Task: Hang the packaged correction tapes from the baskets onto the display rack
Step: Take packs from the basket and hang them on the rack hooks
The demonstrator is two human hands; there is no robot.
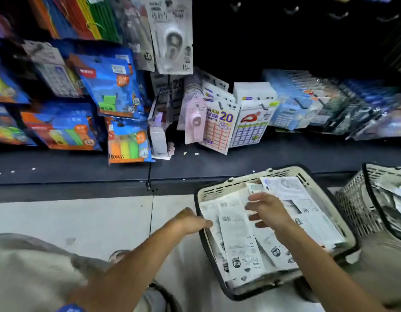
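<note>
A cream basket with a black rim (226, 188) sits on the floor and holds several white packaged correction tapes (240, 242), lying back side up. My left hand (190, 220) reaches over the basket's left rim, its fingertips on the edge of a pack. My right hand (269, 210) hovers over the packs with fingers loosely curled, touching the top ones; a firm grip cannot be seen. Correction tape packs (172, 37) hang on the display rack above. Bare hooks (291, 10) stick out of the dark panel at top right.
A second mesh basket (361, 199) with more packs stands at the right. Sticker sheets (219, 127), label packs and blue highlighter packs (111, 86) hang low on the rack. A dark base ledge (82, 167) runs along the tiled floor (82, 217).
</note>
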